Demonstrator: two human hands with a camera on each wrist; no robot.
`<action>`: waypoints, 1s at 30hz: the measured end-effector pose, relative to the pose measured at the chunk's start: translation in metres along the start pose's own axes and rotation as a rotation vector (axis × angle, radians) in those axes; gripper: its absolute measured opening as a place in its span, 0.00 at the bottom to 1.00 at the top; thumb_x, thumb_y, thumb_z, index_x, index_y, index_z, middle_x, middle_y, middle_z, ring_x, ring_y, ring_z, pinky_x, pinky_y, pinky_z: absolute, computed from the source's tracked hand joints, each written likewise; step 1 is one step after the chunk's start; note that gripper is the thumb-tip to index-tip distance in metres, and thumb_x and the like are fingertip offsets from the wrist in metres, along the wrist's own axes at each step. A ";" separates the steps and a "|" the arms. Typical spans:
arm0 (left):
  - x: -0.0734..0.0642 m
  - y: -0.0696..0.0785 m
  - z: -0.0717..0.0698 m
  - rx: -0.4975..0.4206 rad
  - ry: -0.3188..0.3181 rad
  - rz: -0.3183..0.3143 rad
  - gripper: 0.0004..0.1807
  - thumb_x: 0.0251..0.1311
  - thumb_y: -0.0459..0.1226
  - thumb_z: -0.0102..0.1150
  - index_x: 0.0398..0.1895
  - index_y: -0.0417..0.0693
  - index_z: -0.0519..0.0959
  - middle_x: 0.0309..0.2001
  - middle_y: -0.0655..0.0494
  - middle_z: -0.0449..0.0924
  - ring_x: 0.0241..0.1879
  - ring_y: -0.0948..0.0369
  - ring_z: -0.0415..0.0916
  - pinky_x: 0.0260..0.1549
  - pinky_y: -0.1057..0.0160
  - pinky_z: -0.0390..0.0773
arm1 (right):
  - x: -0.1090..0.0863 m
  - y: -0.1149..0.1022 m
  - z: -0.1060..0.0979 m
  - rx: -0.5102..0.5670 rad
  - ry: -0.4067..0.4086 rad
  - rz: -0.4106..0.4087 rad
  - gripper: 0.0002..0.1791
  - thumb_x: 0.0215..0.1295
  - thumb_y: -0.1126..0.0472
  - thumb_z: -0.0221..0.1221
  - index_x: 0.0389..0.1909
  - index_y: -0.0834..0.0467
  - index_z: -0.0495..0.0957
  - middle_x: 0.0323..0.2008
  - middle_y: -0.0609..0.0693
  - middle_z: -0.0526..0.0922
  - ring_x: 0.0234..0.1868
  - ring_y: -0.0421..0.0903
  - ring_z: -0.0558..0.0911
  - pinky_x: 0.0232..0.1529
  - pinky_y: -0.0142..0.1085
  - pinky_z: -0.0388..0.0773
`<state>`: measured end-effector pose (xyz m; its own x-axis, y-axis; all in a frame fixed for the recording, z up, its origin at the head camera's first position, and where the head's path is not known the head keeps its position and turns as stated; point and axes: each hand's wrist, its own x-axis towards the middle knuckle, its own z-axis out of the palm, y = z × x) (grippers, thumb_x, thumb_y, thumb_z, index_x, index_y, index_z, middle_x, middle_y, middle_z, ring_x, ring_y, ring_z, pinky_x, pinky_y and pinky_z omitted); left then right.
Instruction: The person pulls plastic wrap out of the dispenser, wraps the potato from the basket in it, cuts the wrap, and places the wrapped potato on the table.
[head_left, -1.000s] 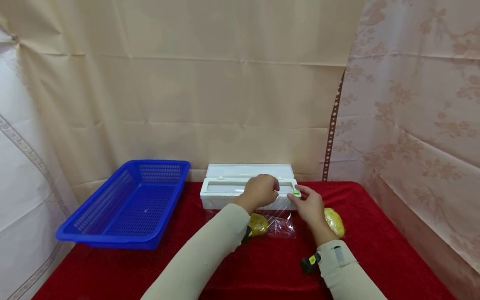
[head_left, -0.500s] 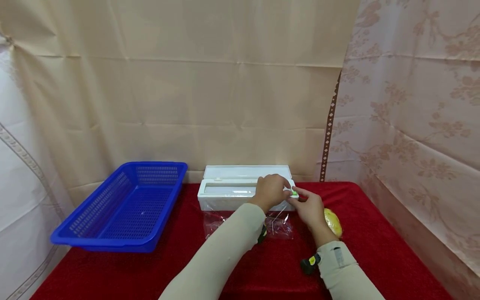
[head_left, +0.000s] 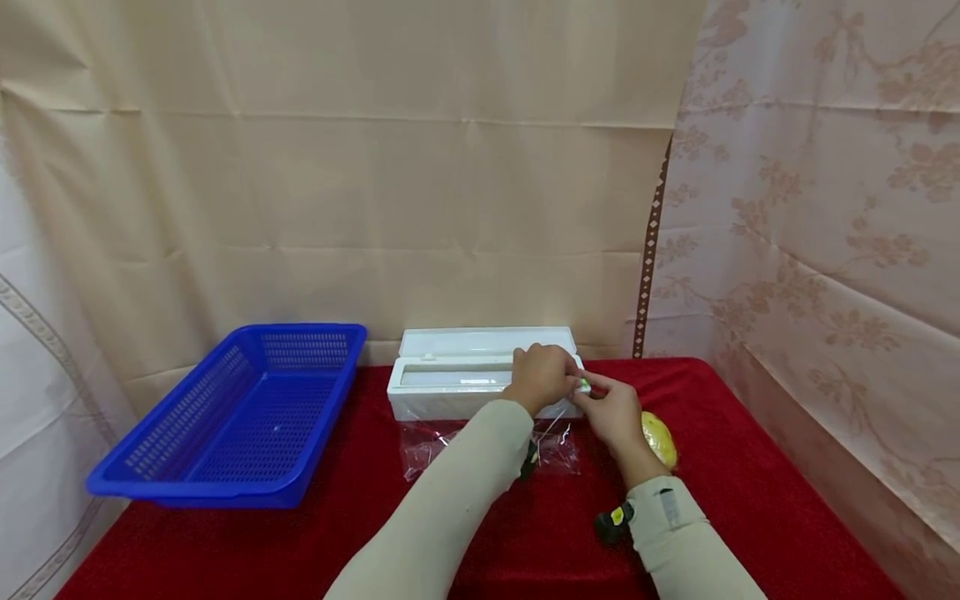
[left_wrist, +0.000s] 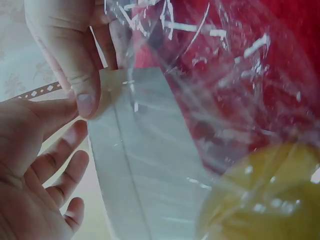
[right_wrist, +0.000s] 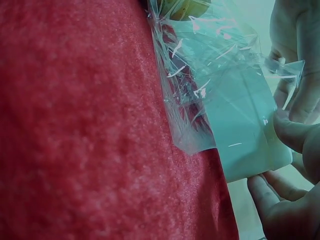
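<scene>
A white cling film dispenser [head_left: 442, 406] stands on the table with its lid raised. Clear cling film [head_left: 558, 450] hangs from its front onto the cloth. My right hand [head_left: 613, 412] holds the box's right end, thumb on the front corner in the right wrist view. Beside it, my left hand [head_left: 542, 377] is at the same end, thumb and a finger at the small green slide cutter [head_left: 584, 384]. A yellow oval potato-like item [left_wrist: 260, 200] lies under the film in the left wrist view; my left arm hides it from the head view.
A blue plastic basket [head_left: 225, 492] stands on the left. Another yellow potato-like item [head_left: 660, 439], wrapped in film, lies right of my right wrist. Red cloth [head_left: 750, 500] covers the table, and a beige curtain [head_left: 375, 183] hangs behind.
My left hand has moved right along the box to the green slide cutter, its arm now covering the yellow item in front. My right hand stays at the box's right end.
</scene>
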<state>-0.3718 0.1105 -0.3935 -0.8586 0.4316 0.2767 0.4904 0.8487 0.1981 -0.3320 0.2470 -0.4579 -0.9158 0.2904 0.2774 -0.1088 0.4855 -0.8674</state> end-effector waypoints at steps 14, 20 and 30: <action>-0.001 -0.003 -0.007 0.204 -0.021 0.028 0.06 0.63 0.54 0.67 0.40 0.79 0.90 0.41 0.74 0.87 0.44 0.62 0.72 0.47 0.54 0.65 | 0.001 -0.001 -0.003 -0.125 0.014 -0.026 0.24 0.61 0.52 0.74 0.58 0.52 0.86 0.43 0.58 0.91 0.39 0.44 0.86 0.35 0.32 0.76; -0.004 -0.010 -0.009 0.239 0.007 0.043 0.06 0.65 0.53 0.65 0.39 0.77 0.90 0.41 0.73 0.87 0.43 0.62 0.73 0.47 0.54 0.65 | 0.000 -0.003 -0.001 -0.134 0.017 -0.035 0.25 0.60 0.51 0.74 0.58 0.52 0.86 0.45 0.59 0.90 0.41 0.49 0.84 0.38 0.36 0.75; -0.016 -0.032 -0.020 0.194 0.013 0.057 0.06 0.63 0.55 0.67 0.36 0.72 0.91 0.39 0.72 0.88 0.41 0.61 0.72 0.45 0.55 0.65 | -0.002 -0.002 -0.003 -0.161 0.017 -0.046 0.26 0.61 0.49 0.74 0.59 0.52 0.85 0.55 0.63 0.86 0.57 0.60 0.83 0.53 0.52 0.76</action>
<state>-0.3710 0.0702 -0.3852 -0.8276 0.4779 0.2945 0.4993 0.8664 -0.0031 -0.3291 0.2482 -0.4550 -0.9043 0.2781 0.3238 -0.0859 0.6245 -0.7763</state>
